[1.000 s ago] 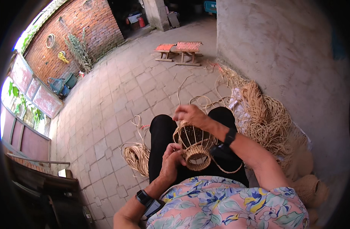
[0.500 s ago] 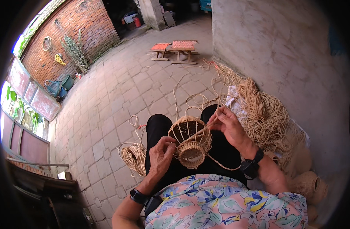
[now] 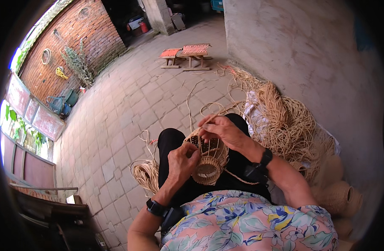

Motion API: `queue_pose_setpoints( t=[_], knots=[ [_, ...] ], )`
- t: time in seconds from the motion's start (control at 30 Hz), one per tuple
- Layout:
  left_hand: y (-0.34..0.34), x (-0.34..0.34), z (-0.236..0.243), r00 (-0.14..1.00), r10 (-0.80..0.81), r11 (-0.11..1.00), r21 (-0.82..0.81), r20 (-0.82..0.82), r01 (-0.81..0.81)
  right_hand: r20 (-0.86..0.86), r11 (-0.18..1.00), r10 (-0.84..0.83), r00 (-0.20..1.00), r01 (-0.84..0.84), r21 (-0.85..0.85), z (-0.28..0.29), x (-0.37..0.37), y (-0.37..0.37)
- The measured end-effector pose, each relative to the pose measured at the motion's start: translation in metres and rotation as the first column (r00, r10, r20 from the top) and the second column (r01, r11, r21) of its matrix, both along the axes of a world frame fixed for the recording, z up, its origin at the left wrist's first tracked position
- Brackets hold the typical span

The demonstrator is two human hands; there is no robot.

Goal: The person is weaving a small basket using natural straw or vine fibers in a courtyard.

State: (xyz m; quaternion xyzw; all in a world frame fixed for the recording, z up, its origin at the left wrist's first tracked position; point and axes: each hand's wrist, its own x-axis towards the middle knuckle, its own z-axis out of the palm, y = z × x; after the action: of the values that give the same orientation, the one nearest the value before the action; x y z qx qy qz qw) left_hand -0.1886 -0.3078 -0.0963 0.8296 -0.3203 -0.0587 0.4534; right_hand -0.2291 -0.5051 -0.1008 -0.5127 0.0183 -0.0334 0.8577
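A small woven cord basket (image 3: 207, 169) rests in my lap between my black-trousered legs, with its round braided ring toward me and strands running over a dark open-meshed body. My left hand (image 3: 182, 160) grips the basket's left side, fingers curled at the strands. My right hand (image 3: 220, 132) is above the basket's upper part, its thumb and fingers pinched on a tan cord. A length of cord trails from the basket's lower right across my lap.
A big tangled cord pile (image 3: 284, 119) lies right along the concrete wall (image 3: 296, 42), near woven pieces (image 3: 338, 196). A cord bundle (image 3: 146, 175) lies left of me. Two low wooden stools (image 3: 195, 52) stand ahead on paving (image 3: 108, 146); a brick wall (image 3: 87, 33) is beyond.
My right hand swung right and down, then back left and up over the basket with the cord. My left hand moved slightly up along the basket's left side. The view has shifted a little.
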Motion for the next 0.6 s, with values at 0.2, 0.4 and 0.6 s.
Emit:
queue_pose_setpoints(
  t=[0.2, 0.4, 0.6],
  knots=[
    [0.004, 0.006, -0.005, 0.993, -0.114, 0.980, 0.167, 0.000, 0.112, 0.145, 0.253, -0.010, 0.989, 0.143, -0.957, -0.003, 0.017, 0.019],
    [0.002, 0.005, 0.010, 0.976, -0.196, 0.948, 0.235, -0.095, 0.214, 0.134, 0.209, -0.058, 0.989, 0.143, -0.967, -0.013, 0.009, 0.036],
    [0.006, 0.009, 0.004, 0.958, -0.242, 0.943, 0.196, -0.154, 0.270, 0.108, 0.429, -0.102, 0.989, 0.142, -0.892, -0.017, 0.003, 0.040]
  ],
)
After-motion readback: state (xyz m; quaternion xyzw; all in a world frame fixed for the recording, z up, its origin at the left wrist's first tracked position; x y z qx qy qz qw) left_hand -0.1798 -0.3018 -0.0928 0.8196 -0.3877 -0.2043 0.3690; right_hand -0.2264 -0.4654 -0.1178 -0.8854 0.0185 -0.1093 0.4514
